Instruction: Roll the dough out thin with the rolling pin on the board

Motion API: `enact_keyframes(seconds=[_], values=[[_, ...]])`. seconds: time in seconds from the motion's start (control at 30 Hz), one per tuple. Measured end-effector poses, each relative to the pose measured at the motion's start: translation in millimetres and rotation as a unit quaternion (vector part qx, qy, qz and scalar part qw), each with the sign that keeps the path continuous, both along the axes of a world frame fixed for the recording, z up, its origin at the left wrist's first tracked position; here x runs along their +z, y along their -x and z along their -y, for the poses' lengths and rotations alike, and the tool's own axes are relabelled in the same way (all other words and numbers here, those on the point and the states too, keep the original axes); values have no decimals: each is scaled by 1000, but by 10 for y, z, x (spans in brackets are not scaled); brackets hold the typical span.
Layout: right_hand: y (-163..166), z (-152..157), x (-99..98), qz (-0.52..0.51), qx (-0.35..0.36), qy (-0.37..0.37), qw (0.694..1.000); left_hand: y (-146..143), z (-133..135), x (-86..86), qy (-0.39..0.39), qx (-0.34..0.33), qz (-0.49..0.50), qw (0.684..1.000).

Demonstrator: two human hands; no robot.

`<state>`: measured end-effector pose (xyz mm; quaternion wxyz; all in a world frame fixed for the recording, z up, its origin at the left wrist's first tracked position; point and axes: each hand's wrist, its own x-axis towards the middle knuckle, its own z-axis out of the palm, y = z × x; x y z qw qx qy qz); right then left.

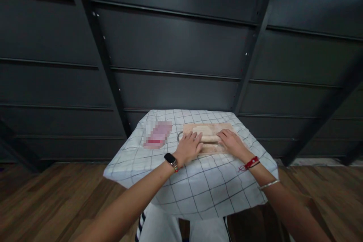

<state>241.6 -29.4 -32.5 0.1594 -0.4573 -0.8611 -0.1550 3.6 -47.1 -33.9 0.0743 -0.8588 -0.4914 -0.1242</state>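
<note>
A wooden board (208, 127) lies on a small table covered by a white checked cloth (198, 181). On the board rests a pale roll of dough (208, 138). My left hand (189, 146) lies on the roll's left end, fingers stretched forward and flat. My right hand (231, 141) lies on its right end, fingers also laid flat over it. A black watch sits on my left wrist, red thread and a metal bangle on my right arm.
A blurred pink packet (157, 135) lies on the cloth left of the board. A dark panelled wall (176, 45) with slanted metal posts stands behind the table. Wooden floor (56, 200) surrounds it. My white-trousered legs show under the front edge.
</note>
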Motion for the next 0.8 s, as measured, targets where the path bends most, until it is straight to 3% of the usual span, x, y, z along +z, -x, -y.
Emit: enact_keyframes(seconds=[0.13,0.23,0.33,0.4,0.5,0.63,0.8], values=[[57,-263,354,-38,17,-22,999,106,-448,321,-56,17,24,998],[95,-577,448,-56,58,47,996,118,-827,407,-17,22,25,999],[132,-855,306,-47,87,163,982,96,-1085,249,50,34,-8,998],[172,-1009,143,-49,65,210,974,82,-1207,92,59,48,-39,996],[256,-1228,-61,-76,0,209,975,87,-1407,-72,55,47,-79,994],[352,-1500,-146,-89,-75,190,975,125,-1731,-110,95,34,-78,992],[388,-1765,-94,-48,-67,219,972,132,-2028,-119,167,64,-27,984]])
